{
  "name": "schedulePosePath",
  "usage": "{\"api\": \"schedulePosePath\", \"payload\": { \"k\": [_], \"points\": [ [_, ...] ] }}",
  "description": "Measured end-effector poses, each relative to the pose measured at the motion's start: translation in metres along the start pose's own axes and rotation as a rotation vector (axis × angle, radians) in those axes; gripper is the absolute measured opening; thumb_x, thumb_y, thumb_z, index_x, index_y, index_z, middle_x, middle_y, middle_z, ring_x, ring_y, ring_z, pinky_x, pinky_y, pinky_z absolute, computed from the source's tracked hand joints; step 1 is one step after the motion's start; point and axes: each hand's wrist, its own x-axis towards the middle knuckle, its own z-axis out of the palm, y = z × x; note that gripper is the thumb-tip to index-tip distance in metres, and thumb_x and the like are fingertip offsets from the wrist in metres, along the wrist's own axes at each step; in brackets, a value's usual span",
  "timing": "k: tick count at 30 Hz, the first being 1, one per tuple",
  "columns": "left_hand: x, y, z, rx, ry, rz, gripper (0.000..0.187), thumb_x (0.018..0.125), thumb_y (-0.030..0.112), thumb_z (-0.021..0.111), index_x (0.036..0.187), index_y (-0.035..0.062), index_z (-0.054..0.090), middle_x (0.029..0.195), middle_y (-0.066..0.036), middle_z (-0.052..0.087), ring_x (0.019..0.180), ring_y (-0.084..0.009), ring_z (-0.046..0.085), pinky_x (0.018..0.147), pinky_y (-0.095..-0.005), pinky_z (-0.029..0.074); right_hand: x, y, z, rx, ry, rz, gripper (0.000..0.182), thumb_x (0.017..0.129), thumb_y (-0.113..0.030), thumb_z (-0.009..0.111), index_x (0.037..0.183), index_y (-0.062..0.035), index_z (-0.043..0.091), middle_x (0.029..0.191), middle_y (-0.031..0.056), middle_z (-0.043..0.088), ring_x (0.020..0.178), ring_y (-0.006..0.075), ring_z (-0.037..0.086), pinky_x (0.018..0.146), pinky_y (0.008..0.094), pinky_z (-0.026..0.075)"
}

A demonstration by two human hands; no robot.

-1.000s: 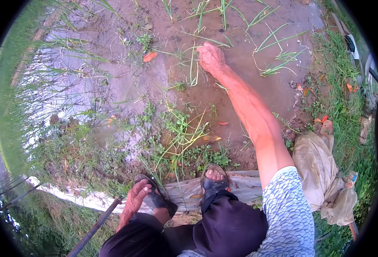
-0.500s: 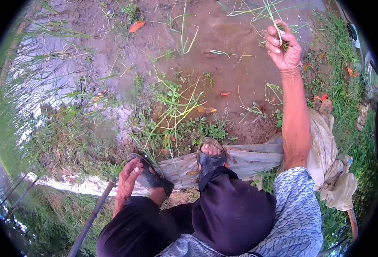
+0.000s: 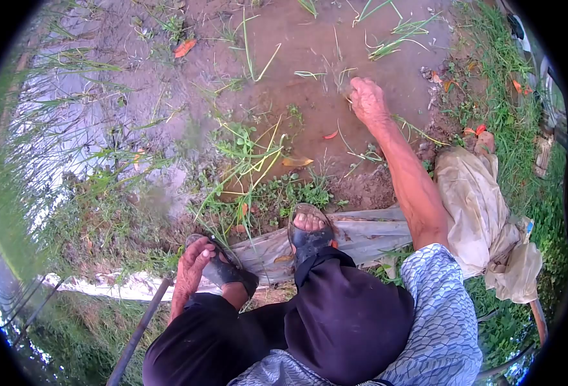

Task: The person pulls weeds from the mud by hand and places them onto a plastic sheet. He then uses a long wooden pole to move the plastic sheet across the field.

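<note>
My right hand (image 3: pixel 369 100) is closed and reaches down to the wet mud (image 3: pixel 309 106). Its fingertips are partly hidden, so what they pinch, if anything, cannot be made out. Thin green stalks (image 3: pixel 343 76) stand in the mud just beyond its fingers. Farther off lies a clump of long green blades (image 3: pixel 400 40). Beside my knee my left hand (image 3: pixel 192 258) hangs loosely near a dark sandal (image 3: pixel 223 267), its fingers extended and holding nothing visible.
Leafy weeds (image 3: pixel 248 151) grow between my feet and the mud. A whitish plastic sheet (image 3: pixel 374 235) runs under my sandals, bunched into a crumpled heap (image 3: pixel 470 206) at right. A pole (image 3: pixel 139 331) slants up at lower left. Grass (image 3: pixel 499 77) lines the right edge.
My right hand has come down and left to the mud from higher up at the right. The green weeds visible in its fingers before no longer show there. My left hand stays put.
</note>
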Motion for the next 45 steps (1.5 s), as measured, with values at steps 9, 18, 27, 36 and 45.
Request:
{"api": "schedulePosePath", "payload": {
  "k": [9,18,27,36,45],
  "points": [
    [0.003,-0.005,0.000,-0.024,-0.011,0.001,0.060,0.091,0.035,0.065,0.134,-0.0027,0.047,0.113,-0.008,0.064,0.101,-0.0165,0.060,0.087,-0.0299,0.047,-0.018,-0.020,-0.032,1.101,-0.209,0.803,0.017,0.092,-0.018,0.062,0.090,-0.0003,0.062,0.076,0.0029,0.062,0.060,0.0078,0.058,0.049,0.0227,0.048],
    [0.005,0.005,0.003,0.026,-0.020,-0.003,0.056,0.093,0.033,0.062,0.134,-0.0013,0.048,0.115,-0.009,0.063,0.103,-0.0172,0.060,0.089,-0.0302,0.046,-0.013,-0.056,0.016,0.189,0.068,0.201,0.022,0.078,-0.015,0.065,0.095,-0.0004,0.064,0.072,0.0153,0.062,0.065,0.0313,0.061,0.061,0.0395,0.050],
    [0.003,0.002,0.002,0.021,-0.039,-0.010,0.059,0.093,0.036,0.062,0.136,-0.0009,0.047,0.117,-0.010,0.063,0.105,-0.0176,0.059,0.090,-0.0305,0.046,-0.037,-0.090,0.016,0.436,-0.240,-0.101,0.027,0.074,-0.008,0.066,0.100,-0.0029,0.063,0.088,0.0167,0.062,0.083,0.0312,0.063,0.074,0.0393,0.052],
    [0.004,0.001,-0.002,0.040,-0.041,0.020,0.060,0.093,0.036,0.062,0.136,-0.0013,0.046,0.118,-0.011,0.062,0.107,-0.0186,0.058,0.092,-0.0312,0.045,-0.042,-0.096,0.053,0.333,-0.229,-0.223,0.011,0.081,-0.007,0.060,0.089,0.0006,0.058,0.085,0.0136,0.059,0.083,0.0301,0.061,0.069,0.0376,0.049],
    [0.001,0.007,0.002,-0.008,-0.041,-0.029,0.060,0.093,0.032,0.063,0.138,-0.0024,0.043,0.120,-0.012,0.061,0.111,-0.0194,0.056,0.097,-0.0330,0.044,-0.011,-0.123,0.039,0.268,-0.073,-0.135,0.015,0.080,-0.005,0.055,0.095,-0.0058,0.057,0.083,0.0183,0.054,0.082,0.0386,0.058,0.071,0.0461,0.048]
  ]
}}
